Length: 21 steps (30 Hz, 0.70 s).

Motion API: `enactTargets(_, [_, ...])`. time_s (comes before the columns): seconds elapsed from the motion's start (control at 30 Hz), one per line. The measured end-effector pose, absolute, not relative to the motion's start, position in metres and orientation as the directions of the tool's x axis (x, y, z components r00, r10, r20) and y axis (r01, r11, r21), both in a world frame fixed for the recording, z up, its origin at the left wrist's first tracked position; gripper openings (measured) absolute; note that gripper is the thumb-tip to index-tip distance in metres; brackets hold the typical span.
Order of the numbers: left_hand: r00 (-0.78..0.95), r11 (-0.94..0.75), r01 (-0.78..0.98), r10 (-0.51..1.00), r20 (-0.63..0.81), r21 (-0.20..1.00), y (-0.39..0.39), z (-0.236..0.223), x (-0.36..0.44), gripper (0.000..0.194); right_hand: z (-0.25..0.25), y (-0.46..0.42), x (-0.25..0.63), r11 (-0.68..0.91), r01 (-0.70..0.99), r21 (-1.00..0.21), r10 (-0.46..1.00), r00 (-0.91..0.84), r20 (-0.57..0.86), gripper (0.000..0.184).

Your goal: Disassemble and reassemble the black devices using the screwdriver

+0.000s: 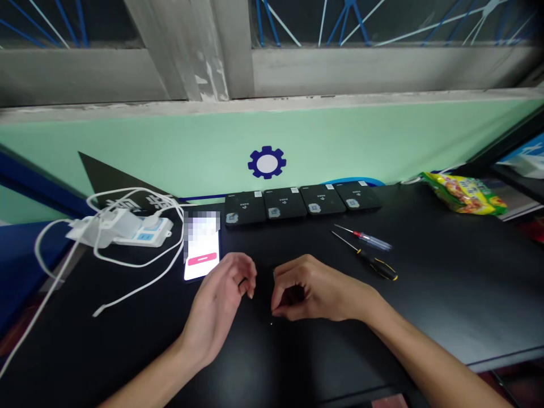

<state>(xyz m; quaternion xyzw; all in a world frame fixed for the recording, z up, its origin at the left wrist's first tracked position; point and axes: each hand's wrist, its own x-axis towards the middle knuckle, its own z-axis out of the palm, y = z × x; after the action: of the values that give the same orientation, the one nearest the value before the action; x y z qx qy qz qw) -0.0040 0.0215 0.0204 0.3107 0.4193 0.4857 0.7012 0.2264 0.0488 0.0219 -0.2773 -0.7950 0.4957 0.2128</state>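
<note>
Right hand (314, 286) had its grip pinched closed, couldn't tell on what, by a tiny bright speck (271, 323) on the tabletop (250, 362); left hand (216, 306) was loosely open. Both screwdrivers (382, 268) lay idle, four black boxes (287, 212) sat lined up, but done vs left? Unclear.

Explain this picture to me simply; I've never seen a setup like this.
There is no robot here: this one picture comes from a camera on a person's head, looking forward and down at their own bare hands.

On the black table, four flat black boxes stand in a row near the wall. A lit phone lies by the left hand, with a power strip and white cables further left. Two screwdrivers and a bright bag lie to the right.

The left hand is half curled, holding nothing visible. The right hand pinches finger and thumb; whether anything sits between them is too small to tell.
</note>
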Motion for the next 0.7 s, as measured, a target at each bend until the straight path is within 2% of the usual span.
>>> enactTargets(0.23, [0.172, 0.361, -0.485, 0.933, -0.317, 0.796, 0.0229, 0.0188, -0.0070, 0.029, 0.0221, 0.0495, 0.2249, 0.402, 0.264, -0.877, 0.652, -0.754, 0.072, 0.009])
enactTargets(0.7, [0.189, 0.384, -0.482, 0.923, -0.335, 0.788, 0.0237, 0.0198, -0.0079, 0.030, 0.0196, 0.0519, 0.2255, 0.371, 0.251, -0.894, 0.644, -0.764, 0.053, 0.018])
